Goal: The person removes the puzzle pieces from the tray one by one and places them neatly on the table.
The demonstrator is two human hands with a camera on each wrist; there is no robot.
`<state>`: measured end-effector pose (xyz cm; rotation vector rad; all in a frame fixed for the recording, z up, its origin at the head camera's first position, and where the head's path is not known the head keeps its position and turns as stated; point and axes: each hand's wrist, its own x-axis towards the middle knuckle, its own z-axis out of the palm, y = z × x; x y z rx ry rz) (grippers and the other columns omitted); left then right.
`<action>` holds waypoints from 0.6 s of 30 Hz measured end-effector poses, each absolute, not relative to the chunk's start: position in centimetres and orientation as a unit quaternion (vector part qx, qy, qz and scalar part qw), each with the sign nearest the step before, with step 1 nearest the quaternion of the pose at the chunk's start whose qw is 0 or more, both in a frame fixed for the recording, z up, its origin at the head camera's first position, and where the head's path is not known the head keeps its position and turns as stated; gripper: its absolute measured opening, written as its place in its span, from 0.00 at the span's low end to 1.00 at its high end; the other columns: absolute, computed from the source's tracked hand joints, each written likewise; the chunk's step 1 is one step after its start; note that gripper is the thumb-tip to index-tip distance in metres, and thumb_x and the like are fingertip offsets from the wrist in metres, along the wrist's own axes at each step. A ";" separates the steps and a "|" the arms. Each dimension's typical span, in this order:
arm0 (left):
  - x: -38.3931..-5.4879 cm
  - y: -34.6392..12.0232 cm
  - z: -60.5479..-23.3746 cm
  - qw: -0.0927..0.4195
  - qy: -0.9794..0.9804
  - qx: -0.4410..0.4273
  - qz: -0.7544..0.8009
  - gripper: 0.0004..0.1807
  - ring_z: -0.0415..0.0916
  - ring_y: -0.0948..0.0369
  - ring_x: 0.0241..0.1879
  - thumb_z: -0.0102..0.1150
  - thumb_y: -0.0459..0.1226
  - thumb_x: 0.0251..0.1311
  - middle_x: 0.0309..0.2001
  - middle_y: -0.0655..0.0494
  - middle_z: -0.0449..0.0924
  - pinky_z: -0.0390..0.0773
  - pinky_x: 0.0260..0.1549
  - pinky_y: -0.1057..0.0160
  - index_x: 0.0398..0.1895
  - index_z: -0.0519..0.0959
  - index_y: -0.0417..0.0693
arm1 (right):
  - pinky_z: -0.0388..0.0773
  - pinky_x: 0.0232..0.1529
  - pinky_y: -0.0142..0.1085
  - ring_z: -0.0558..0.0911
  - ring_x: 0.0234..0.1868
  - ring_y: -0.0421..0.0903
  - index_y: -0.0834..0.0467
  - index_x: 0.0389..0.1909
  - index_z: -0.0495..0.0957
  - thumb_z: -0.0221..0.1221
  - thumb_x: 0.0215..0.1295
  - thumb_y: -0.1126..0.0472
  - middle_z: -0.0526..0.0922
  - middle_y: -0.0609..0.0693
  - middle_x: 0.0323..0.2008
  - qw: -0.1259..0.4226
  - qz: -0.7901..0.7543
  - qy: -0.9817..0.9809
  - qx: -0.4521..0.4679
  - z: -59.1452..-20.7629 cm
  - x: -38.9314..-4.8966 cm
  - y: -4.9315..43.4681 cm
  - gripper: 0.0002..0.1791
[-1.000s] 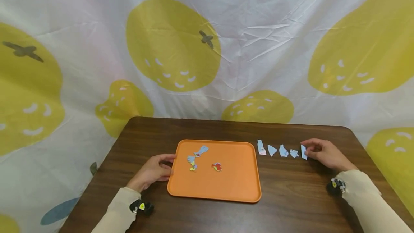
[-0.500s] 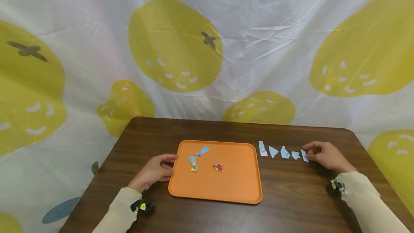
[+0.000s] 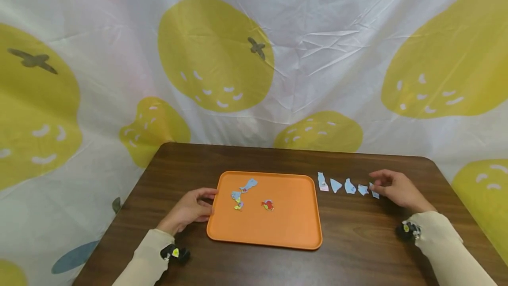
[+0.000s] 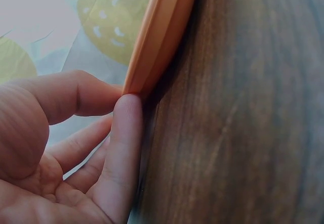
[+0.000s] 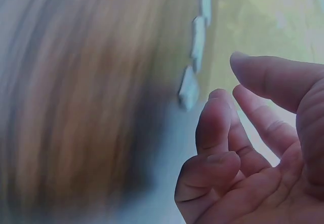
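Observation:
An orange tray (image 3: 285, 224) lies on the brown table (image 3: 357, 246) and carries blue paper scraps (image 3: 248, 185) and a red scrap (image 3: 267, 205). My left hand (image 3: 204, 202) holds the tray's left rim. In the left wrist view the left hand (image 4: 124, 100) has thumb and forefinger pinching the rim (image 4: 162, 31). Right of the tray lies a row of several pale blue scraps (image 3: 349, 186). My right hand (image 3: 377, 184) hovers at the rightmost scrap (image 3: 374, 193). In the blurred right wrist view the right hand (image 5: 225, 82) is loosely curled, holds nothing, and stands just apart from that scrap (image 5: 188, 89).
A white cloth with yellow fruit shapes (image 3: 214, 52) hangs behind the table. The table's far edge (image 3: 278, 148) runs close behind the tray, and its right corner (image 3: 430, 162) is near my right hand. Bare wood shows in front of the tray.
The rightmost scrap has slid slightly toward me and tilted from upright. My right hand has let go of it and eased back. The left hand and tray have stayed put.

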<state>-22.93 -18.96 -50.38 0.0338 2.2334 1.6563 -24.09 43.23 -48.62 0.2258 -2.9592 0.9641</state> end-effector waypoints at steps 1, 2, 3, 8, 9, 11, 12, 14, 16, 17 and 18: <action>-22.9 -19.0 -50.4 0.181 0.790 0.012 0.586 0.34 0.82 0.54 0.45 0.68 0.24 0.58 0.61 0.42 0.78 0.88 0.39 0.55 0.71 0.77 0.44 | 0.75 0.36 0.31 0.80 0.35 0.33 0.65 0.61 0.81 0.69 0.70 0.58 0.88 0.54 0.41 0.014 0.313 -0.947 0.073 -48.5 -24.0 42.9 0.23; -23.0 -19.0 -50.4 0.182 0.790 0.012 0.585 0.34 0.82 0.54 0.45 0.68 0.24 0.58 0.61 0.42 0.78 0.88 0.39 0.55 0.71 0.77 0.44 | 0.76 0.35 0.31 0.80 0.35 0.32 0.64 0.61 0.81 0.69 0.70 0.57 0.88 0.54 0.41 0.019 0.315 -0.946 0.074 -48.3 -24.0 42.6 0.23; -23.0 -19.0 -50.5 0.182 0.790 0.011 0.585 0.34 0.83 0.54 0.45 0.68 0.24 0.58 0.61 0.42 0.78 0.89 0.39 0.55 0.71 0.77 0.44 | 0.76 0.35 0.31 0.81 0.36 0.32 0.64 0.61 0.81 0.69 0.70 0.57 0.88 0.54 0.41 0.023 0.318 -0.945 0.073 -48.1 -23.9 42.2 0.23; -23.1 -19.0 -50.8 0.182 0.791 0.010 0.584 0.33 0.83 0.54 0.44 0.69 0.25 0.58 0.60 0.43 0.79 0.89 0.39 0.55 0.70 0.77 0.46 | 0.77 0.34 0.32 0.82 0.36 0.33 0.63 0.62 0.81 0.69 0.71 0.56 0.88 0.55 0.42 0.031 0.342 -0.936 0.076 -47.1 -23.7 40.2 0.23; -23.1 -19.0 -50.9 0.181 0.791 0.008 0.585 0.33 0.83 0.54 0.44 0.69 0.25 0.58 0.60 0.44 0.79 0.88 0.39 0.55 0.70 0.78 0.46 | 0.77 0.34 0.32 0.82 0.36 0.34 0.63 0.62 0.80 0.68 0.71 0.56 0.88 0.55 0.42 0.029 0.349 -0.933 0.077 -46.9 -23.7 39.8 0.23; -23.2 -19.1 -50.9 0.181 0.791 0.010 0.585 0.33 0.83 0.54 0.44 0.69 0.25 0.59 0.60 0.44 0.79 0.89 0.39 0.55 0.70 0.78 0.46 | 0.77 0.33 0.33 0.82 0.36 0.36 0.64 0.63 0.80 0.68 0.71 0.57 0.87 0.56 0.43 0.024 0.357 -0.931 0.079 -46.5 -23.6 39.0 0.24; -23.2 -19.1 -50.9 0.180 0.791 0.011 0.585 0.33 0.83 0.55 0.44 0.69 0.25 0.59 0.60 0.44 0.79 0.89 0.39 0.55 0.70 0.77 0.46 | 0.77 0.33 0.33 0.82 0.36 0.36 0.64 0.63 0.80 0.68 0.71 0.57 0.87 0.56 0.43 0.023 0.360 -0.929 0.079 -46.4 -23.6 38.6 0.24; -23.3 -19.1 -50.9 0.181 0.791 0.012 0.585 0.33 0.83 0.55 0.44 0.69 0.25 0.59 0.60 0.44 0.79 0.89 0.39 0.55 0.70 0.77 0.46 | 0.78 0.33 0.33 0.82 0.35 0.37 0.64 0.62 0.80 0.68 0.71 0.57 0.87 0.56 0.42 0.021 0.366 -0.927 0.080 -46.3 -23.6 37.9 0.24; -23.3 -19.1 -50.9 0.181 0.791 0.011 0.584 0.33 0.83 0.54 0.44 0.69 0.25 0.58 0.60 0.44 0.79 0.89 0.39 0.55 0.70 0.77 0.45 | 0.78 0.33 0.33 0.82 0.35 0.38 0.64 0.62 0.80 0.68 0.71 0.58 0.87 0.56 0.42 0.018 0.374 -0.924 0.082 -46.2 -23.5 37.1 0.23; -23.3 -19.1 -50.9 0.180 0.791 0.010 0.584 0.33 0.83 0.54 0.44 0.69 0.25 0.58 0.60 0.44 0.79 0.89 0.39 0.55 0.70 0.77 0.45 | 0.79 0.34 0.33 0.82 0.36 0.39 0.64 0.62 0.80 0.68 0.71 0.58 0.87 0.56 0.42 0.016 0.379 -0.921 0.084 -46.1 -23.5 36.7 0.23; -23.3 -19.1 -50.9 0.180 0.791 0.010 0.584 0.33 0.83 0.54 0.44 0.69 0.25 0.58 0.60 0.44 0.79 0.89 0.39 0.55 0.70 0.78 0.46 | 0.79 0.34 0.33 0.83 0.36 0.39 0.64 0.62 0.80 0.68 0.71 0.58 0.87 0.56 0.42 0.014 0.386 -0.919 0.084 -46.1 -23.4 36.4 0.23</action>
